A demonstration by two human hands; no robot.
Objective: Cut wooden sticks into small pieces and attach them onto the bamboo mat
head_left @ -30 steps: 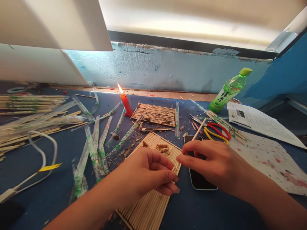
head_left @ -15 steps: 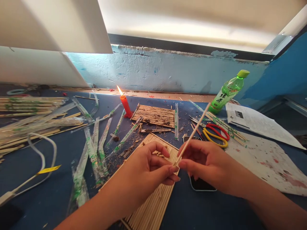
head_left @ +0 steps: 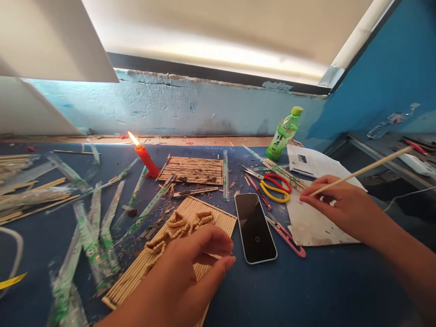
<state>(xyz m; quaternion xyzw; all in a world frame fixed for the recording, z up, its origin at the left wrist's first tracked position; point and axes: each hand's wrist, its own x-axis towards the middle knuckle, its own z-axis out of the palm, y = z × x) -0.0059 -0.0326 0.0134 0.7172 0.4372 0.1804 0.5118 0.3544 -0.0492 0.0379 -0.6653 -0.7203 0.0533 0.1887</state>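
My right hand (head_left: 340, 206) pinches a long thin bamboo stick (head_left: 364, 170) that points up and to the right, over a white sheet of paper (head_left: 306, 227). My left hand (head_left: 194, 263) rests with curled fingers on a mat of bamboo sticks (head_left: 160, 254) that carries small curved pieces of beaded sticks (head_left: 180, 222); whether it holds anything I cannot tell. A black phone (head_left: 255, 227) lies face up between the two hands.
A lit red candle (head_left: 146, 156) stands at the back next to a second stick mat (head_left: 192, 170). Red and yellow pliers (head_left: 274, 186), a red cutter (head_left: 284, 234), a green bottle (head_left: 284, 134), chopstick wrappers (head_left: 95, 218) and loose sticks (head_left: 30, 200) lie around.
My right hand has swung right with the stick, away from my left hand, out over the paper. The view has turned right. My left hand has stayed down on the mat.
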